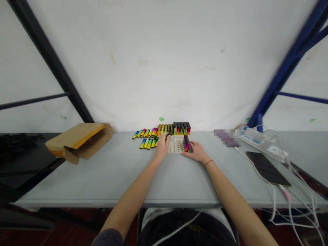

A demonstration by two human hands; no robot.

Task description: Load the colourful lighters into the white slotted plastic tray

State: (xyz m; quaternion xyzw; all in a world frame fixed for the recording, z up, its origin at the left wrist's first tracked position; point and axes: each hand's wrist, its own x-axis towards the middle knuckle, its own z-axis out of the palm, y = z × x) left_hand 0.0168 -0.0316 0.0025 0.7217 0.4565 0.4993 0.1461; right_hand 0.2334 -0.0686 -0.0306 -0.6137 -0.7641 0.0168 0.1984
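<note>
A pale tray (175, 147) with rows of round hollows lies on the table. One row of upright, brightly coloured lighters (186, 145) with dark tops stands at its right end. My right hand (196, 152) is closed around the tray's right front corner, thumb along the front edge and fingers beside the lighters. At the tray's left side, my left hand (161, 146) is closed with a small dark-ended thing at its fingertips; it looks like a lighter, mostly hidden by the hand. Several yellow, blue and green lighters (146, 143) lie flat in two rows to the left.
Behind the tray stand black-topped lighters (181, 128) and gold-topped ones (164, 128). An opened cardboard box (77, 138) lies left. On the right are a phone (268, 167), a power strip (263, 142), white cables and a blurred-out item (227, 138). A wall rises behind the table.
</note>
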